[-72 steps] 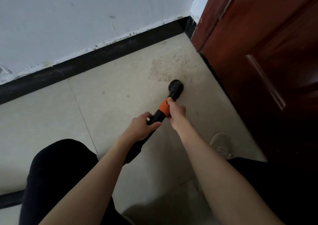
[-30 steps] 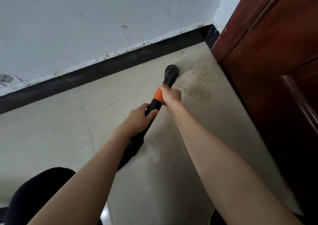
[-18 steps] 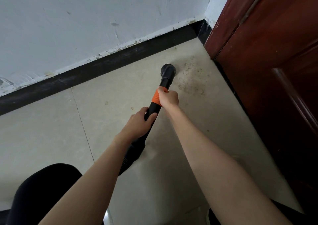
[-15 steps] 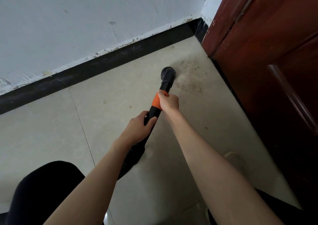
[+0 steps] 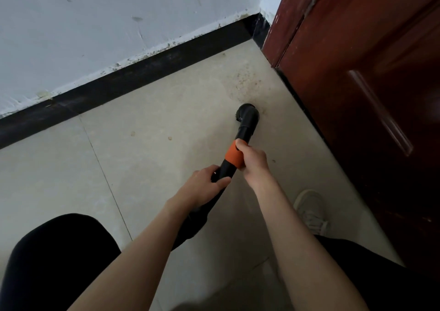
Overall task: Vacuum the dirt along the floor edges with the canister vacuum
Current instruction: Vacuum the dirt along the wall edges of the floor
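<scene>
So the person is crouched in a corner, working a black plastic vacuum wand [image 5: 227, 168] with both hands. The right hand [image 5: 252, 162] is wrapped around the bright orange collar [image 5: 234, 155] partway down the wand, fingers curled tight over it. The left hand [image 5: 206, 188] grips the black tube just behind that, thumb on top, fingers curled under. Both hands sit close together, nearly touching.

The round black brush nozzle [image 5: 247, 114] at the wand's end is down on the beige tiled floor [image 5: 154, 158], right at the near edge of a patch of brownish gritty dirt [image 5: 242, 80]. That dirt spreads from the nozzle toward the corner, where the black baseboard [image 5: 142, 72] under the scuffed white wall [image 5: 107, 25] meets the dark reddish-brown wooden door [image 5: 357, 72]. The nozzle is near the door's bottom edge but not touching it.

A couple of small stray specks [image 5: 169, 138] lie on the tile further left. The person's black-trousered knee [image 5: 59, 258] fills the lower left, and a pale sneaker [image 5: 309, 212] is planted on the floor beside the door, behind the right forearm. The canister itself isn't anywhere in the shot.
</scene>
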A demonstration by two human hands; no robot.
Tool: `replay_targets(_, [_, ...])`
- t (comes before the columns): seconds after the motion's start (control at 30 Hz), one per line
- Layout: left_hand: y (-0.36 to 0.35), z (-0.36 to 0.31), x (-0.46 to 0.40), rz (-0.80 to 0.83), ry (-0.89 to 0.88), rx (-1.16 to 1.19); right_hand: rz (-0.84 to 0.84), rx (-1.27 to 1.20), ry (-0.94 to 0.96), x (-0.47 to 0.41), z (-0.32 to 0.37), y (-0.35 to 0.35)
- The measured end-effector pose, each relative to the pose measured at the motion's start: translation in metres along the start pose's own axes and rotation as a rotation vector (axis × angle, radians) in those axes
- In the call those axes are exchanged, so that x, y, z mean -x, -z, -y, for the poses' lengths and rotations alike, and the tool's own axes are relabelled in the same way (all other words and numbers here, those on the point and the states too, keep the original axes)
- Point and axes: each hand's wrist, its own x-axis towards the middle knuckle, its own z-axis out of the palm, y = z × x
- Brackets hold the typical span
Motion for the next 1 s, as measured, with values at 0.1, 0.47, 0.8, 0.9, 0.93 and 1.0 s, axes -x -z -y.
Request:
replay_targets(0.1, [-0.010,-0.008,0.000,0.052,-0.026,-0.021,-0.064,-0.016,0.016,-0.003,-0.008,0.019])
replay_targets(0.47, [-0.007,-0.032,-0.021,0.049,-0.060,-0.046,-0.097,-0.097,0.003,-0.016,0.015,0.034])
replay_targets(0.8, [0.025,-0.013,-0.024,-0.122,0.024,-0.019,0.041,-0.021,0.018,-0.034,0.029,-0.024])
replay_targets(0.9, [0.037,-0.010,-0.029,-0.159,0.045,-0.024,0.078,-0.021,0.015,-0.040,0.036,-0.041])
replay_targets(0.93, [0.042,-0.009,-0.031,-0.170,0.053,-0.026,0.094,-0.019,0.011,-0.042,0.039,-0.046])
replay_targets(1.0, [0.050,-0.008,-0.036,-0.191,0.068,-0.021,0.121,-0.007,0.003,-0.046,0.046,-0.057])
